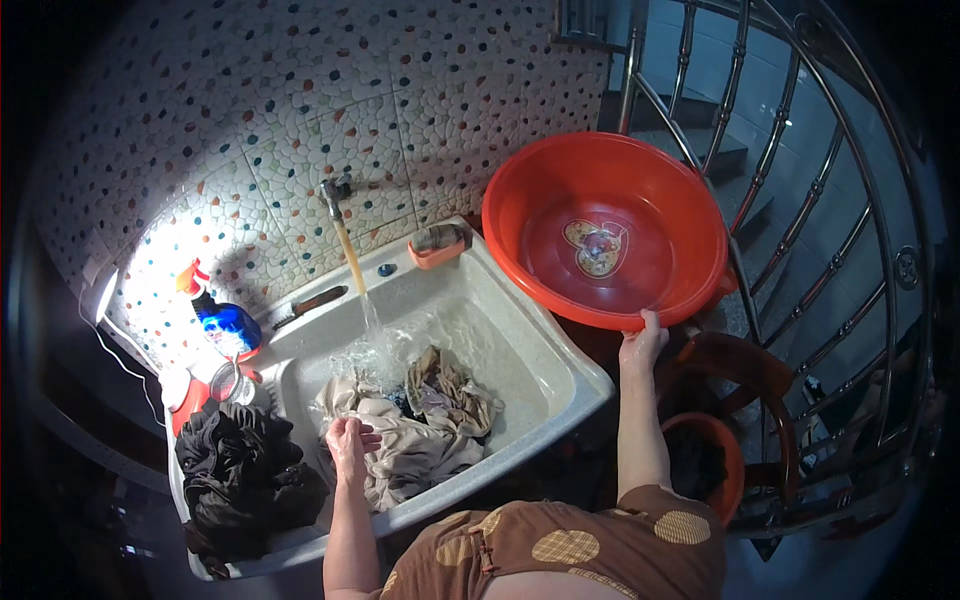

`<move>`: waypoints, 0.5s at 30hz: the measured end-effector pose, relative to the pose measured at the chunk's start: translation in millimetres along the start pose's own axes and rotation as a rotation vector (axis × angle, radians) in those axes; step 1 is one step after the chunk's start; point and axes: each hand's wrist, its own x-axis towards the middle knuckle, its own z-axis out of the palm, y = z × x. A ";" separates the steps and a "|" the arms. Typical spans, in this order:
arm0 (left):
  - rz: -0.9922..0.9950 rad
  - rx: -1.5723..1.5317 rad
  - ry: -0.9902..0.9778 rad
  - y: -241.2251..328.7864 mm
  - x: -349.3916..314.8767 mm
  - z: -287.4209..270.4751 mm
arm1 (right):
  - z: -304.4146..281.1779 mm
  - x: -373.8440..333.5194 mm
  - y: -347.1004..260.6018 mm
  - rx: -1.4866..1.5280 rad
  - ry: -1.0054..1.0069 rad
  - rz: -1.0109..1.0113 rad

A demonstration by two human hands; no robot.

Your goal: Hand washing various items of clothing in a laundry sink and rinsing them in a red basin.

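Observation:
My right hand (643, 342) grips the near rim of a large red plastic basin (560, 250), with the thumb at the edge. The basin is tilted, so its inside faces me, and it stands beside the sink's right edge. My left hand (350, 447) hovers at the beige cloth (425, 465) in the sink, its fingers loosely bent and apart, with nothing seen in them. A crumpled olive-brown garment (450, 395) lies just beyond the beige cloth. Water runs from the tap (335, 192) through a yellowish hose (348, 245) into the grey stone sink (540, 365).
Dark wet clothes (245, 470) are heaped on the sink's left ledge. Behind them stand a blue spray bottle (228, 325) and a bright lamp (107, 297). The back rim holds a brush (312, 306) and an orange soap dish (436, 252). A metal stair railing (820, 200) curves along the right.

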 end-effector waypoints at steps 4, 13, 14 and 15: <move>0.027 0.005 -0.024 -2.5 -0.2 -1.2 | -2.1 -6.2 3.7 0.053 0.017 0.013; -0.003 0.033 0.000 0.4 -1.3 0.3 | -18.0 17.7 15.4 0.008 0.011 -0.018; 0.005 0.037 0.001 0.9 -1.5 0.2 | -20.8 20.7 16.6 0.000 -0.004 -0.014; 0.002 0.035 0.016 0.9 -1.7 -1.7 | -19.2 21.5 19.8 -0.001 -0.006 -0.004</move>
